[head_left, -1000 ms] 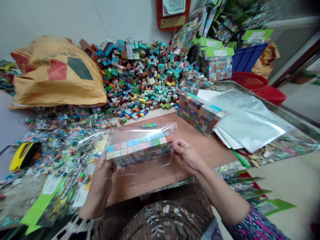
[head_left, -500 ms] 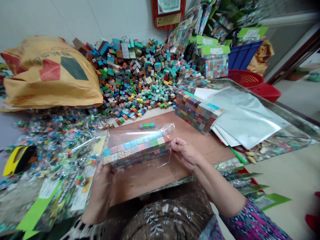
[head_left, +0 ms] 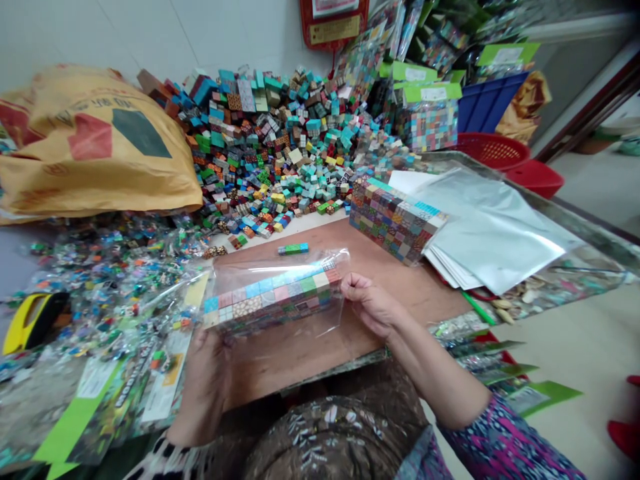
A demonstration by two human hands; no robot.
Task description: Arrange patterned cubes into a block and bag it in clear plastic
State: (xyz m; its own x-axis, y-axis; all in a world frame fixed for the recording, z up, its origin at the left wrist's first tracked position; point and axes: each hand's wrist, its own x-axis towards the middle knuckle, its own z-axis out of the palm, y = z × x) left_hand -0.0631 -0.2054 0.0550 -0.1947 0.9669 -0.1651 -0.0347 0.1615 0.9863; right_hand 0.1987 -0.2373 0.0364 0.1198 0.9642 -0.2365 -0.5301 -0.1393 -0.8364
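A slab of colourful patterned cubes is held above the brown board, with a clear plastic bag around it. My left hand is closed on the slab's left end through the film; its fingertips are partly hidden beneath. At the other end, my right hand pinches the bag's edge, close to the slab's right side. Beyond the bag, a short green and blue strip of cubes lies on the board. Another slab of cubes stands on edge at the board's far right.
Loose cubes are heaped against the wall. A yellow sack rests at the left, above small bagged pieces and a yellow-black tool. Clear bags lie over white cards at right. Behind are red baskets.
The slab's left end and my left hand have shifted slightly left. My right hand keeps its pinch on the bag. The camera view has moved a little.
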